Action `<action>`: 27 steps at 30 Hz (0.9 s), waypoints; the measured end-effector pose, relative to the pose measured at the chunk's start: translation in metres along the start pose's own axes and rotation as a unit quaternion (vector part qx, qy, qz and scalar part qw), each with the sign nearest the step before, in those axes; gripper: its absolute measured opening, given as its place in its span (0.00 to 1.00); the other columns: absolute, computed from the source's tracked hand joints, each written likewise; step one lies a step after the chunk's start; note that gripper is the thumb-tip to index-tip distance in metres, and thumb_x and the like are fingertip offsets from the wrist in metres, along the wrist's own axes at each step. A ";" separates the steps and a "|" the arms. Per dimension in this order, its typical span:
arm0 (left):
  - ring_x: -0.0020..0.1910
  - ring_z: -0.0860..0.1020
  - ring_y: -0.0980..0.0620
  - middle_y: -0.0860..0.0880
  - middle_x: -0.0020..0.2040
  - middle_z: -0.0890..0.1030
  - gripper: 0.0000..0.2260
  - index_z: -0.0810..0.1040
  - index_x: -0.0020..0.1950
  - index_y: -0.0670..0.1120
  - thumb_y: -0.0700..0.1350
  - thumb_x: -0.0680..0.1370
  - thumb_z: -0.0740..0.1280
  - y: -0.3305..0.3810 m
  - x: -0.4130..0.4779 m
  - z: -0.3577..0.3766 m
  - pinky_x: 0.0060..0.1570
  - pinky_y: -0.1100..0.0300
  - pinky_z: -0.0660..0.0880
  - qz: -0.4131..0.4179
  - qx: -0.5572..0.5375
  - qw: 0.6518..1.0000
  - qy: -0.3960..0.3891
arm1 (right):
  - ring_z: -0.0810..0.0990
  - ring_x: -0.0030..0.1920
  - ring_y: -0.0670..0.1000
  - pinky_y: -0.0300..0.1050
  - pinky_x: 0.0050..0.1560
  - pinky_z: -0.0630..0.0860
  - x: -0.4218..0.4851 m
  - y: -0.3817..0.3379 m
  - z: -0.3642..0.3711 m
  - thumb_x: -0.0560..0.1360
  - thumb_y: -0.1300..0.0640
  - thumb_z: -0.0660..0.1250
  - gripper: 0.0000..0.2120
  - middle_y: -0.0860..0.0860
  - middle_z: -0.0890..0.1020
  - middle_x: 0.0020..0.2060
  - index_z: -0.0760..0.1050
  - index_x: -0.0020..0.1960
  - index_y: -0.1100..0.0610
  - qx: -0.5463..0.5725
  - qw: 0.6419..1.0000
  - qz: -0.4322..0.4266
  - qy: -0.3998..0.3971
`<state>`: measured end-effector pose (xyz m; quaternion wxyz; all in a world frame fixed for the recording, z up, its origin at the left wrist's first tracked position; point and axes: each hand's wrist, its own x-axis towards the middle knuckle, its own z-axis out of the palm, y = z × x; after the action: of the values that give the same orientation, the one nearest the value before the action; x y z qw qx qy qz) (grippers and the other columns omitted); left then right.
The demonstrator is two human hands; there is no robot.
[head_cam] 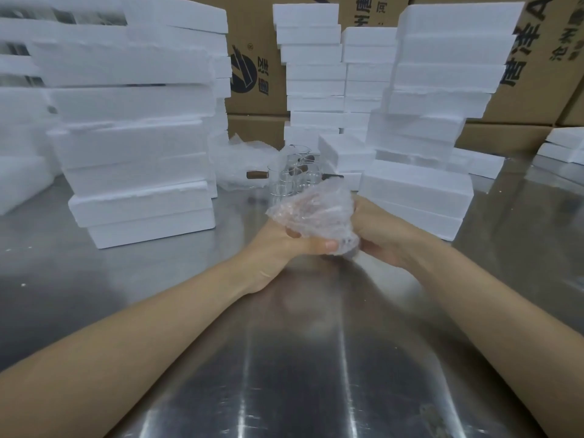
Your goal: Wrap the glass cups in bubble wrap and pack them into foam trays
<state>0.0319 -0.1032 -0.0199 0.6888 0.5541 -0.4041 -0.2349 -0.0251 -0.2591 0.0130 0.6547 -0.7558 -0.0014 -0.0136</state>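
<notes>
bubble-wrapped cup | crinkled clear wrap | gripped by both hands

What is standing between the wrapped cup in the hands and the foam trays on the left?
Nothing visible. Both hands, left and right, hold the clear bubble-wrapped glass cup above the bare steel table. The white foam tray stack stands left across open table; no open tray shows.

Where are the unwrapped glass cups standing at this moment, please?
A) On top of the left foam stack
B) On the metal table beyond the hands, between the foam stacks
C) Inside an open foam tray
B: the glass cups stand on the metal table, between the foam stacks.
</notes>
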 end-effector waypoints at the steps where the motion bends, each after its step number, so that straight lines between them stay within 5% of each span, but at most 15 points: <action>1: 0.66 0.74 0.42 0.39 0.67 0.75 0.37 0.62 0.75 0.40 0.35 0.68 0.73 0.000 0.000 -0.001 0.67 0.45 0.69 -0.007 0.003 1.000 -0.011 | 0.83 0.35 0.41 0.33 0.31 0.77 -0.002 0.001 0.001 0.78 0.73 0.57 0.16 0.45 0.84 0.35 0.77 0.51 0.55 -0.021 0.999 -0.012 -0.037; 5: 0.70 0.70 0.47 0.43 0.71 0.72 0.48 0.54 0.78 0.43 0.40 0.65 0.78 -0.004 0.001 -0.004 0.72 0.46 0.63 -0.017 -0.018 0.999 0.028 | 0.80 0.28 0.40 0.31 0.25 0.72 -0.005 -0.005 0.004 0.76 0.72 0.56 0.17 0.42 0.82 0.29 0.77 0.47 0.53 -0.036 0.999 -0.022 -0.006; 8: 0.68 0.72 0.51 0.47 0.69 0.74 0.30 0.62 0.74 0.45 0.41 0.73 0.68 -0.003 0.003 0.000 0.72 0.49 0.64 -0.013 -0.030 0.998 0.046 | 0.71 0.22 0.44 0.32 0.19 0.61 -0.002 -0.001 0.013 0.69 0.67 0.61 0.12 0.46 0.78 0.26 0.78 0.46 0.53 -0.030 0.989 -0.048 0.138; 10: 0.68 0.72 0.50 0.47 0.68 0.75 0.26 0.64 0.73 0.44 0.45 0.76 0.65 -0.003 0.003 0.004 0.72 0.49 0.64 -0.013 -0.014 0.999 0.034 | 0.76 0.28 0.40 0.31 0.21 0.64 0.001 0.006 0.020 0.67 0.60 0.65 0.17 0.44 0.81 0.36 0.79 0.54 0.51 -0.046 0.976 -0.090 0.194; 13: 0.68 0.72 0.47 0.45 0.68 0.75 0.24 0.66 0.73 0.44 0.52 0.79 0.63 -0.003 0.003 0.007 0.71 0.47 0.65 -0.003 0.024 0.996 0.084 | 0.78 0.57 0.45 0.37 0.46 0.75 0.004 0.008 0.032 0.73 0.53 0.68 0.27 0.47 0.78 0.62 0.67 0.71 0.49 -0.111 0.966 -0.123 0.197; 16: 0.61 0.78 0.46 0.43 0.60 0.81 0.12 0.76 0.62 0.46 0.48 0.81 0.61 0.000 0.006 0.001 0.66 0.46 0.71 -0.005 0.001 0.982 0.188 | 0.69 0.69 0.46 0.49 0.68 0.69 -0.001 0.010 0.046 0.72 0.46 0.66 0.34 0.48 0.69 0.70 0.59 0.75 0.50 -0.159 0.965 -0.142 0.151; 18: 0.52 0.82 0.49 0.47 0.51 0.84 0.09 0.78 0.55 0.47 0.37 0.81 0.60 -0.002 0.008 -0.004 0.55 0.53 0.78 0.009 0.030 0.973 0.230 | 0.67 0.70 0.47 0.51 0.71 0.65 -0.004 0.010 0.051 0.73 0.43 0.65 0.34 0.48 0.68 0.71 0.59 0.75 0.50 -0.150 0.970 -0.138 0.133; 20: 0.41 0.83 0.58 0.55 0.39 0.85 0.14 0.80 0.47 0.48 0.32 0.79 0.60 -0.002 0.006 -0.006 0.41 0.65 0.77 0.034 0.074 0.963 0.257 | 0.68 0.69 0.46 0.47 0.71 0.64 -0.006 0.009 0.052 0.77 0.43 0.64 0.26 0.47 0.70 0.69 0.63 0.72 0.49 -0.190 0.958 -0.158 0.147; 22: 0.35 0.81 0.64 0.58 0.33 0.83 0.17 0.79 0.41 0.50 0.29 0.76 0.59 -0.002 0.004 -0.002 0.34 0.71 0.74 0.051 0.133 0.948 0.285 | 0.70 0.64 0.44 0.33 0.65 0.64 -0.008 0.011 0.053 0.79 0.45 0.62 0.20 0.46 0.72 0.65 0.66 0.69 0.49 -0.265 0.929 -0.193 0.170; 24: 0.38 0.81 0.63 0.57 0.36 0.84 0.16 0.81 0.44 0.49 0.31 0.74 0.60 -0.002 0.003 0.003 0.38 0.68 0.75 0.070 0.179 0.937 0.291 | 0.74 0.56 0.42 0.23 0.53 0.65 -0.007 0.013 0.053 0.79 0.52 0.62 0.13 0.46 0.76 0.58 0.67 0.63 0.47 -0.275 0.917 -0.216 0.192; 27: 0.47 0.81 0.59 0.56 0.47 0.84 0.13 0.78 0.58 0.52 0.40 0.76 0.63 -0.001 -0.001 0.011 0.45 0.66 0.76 0.092 0.228 0.936 0.251 | 0.78 0.41 0.38 0.26 0.36 0.70 -0.005 0.011 0.043 0.76 0.65 0.60 0.17 0.45 0.79 0.46 0.67 0.54 0.44 -0.192 0.924 -0.230 0.237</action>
<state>0.0223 -0.1091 -0.0209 0.6418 0.6975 -0.3098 0.0745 -0.0289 -0.2178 -0.0038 0.4576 -0.8205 -0.0171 -0.3421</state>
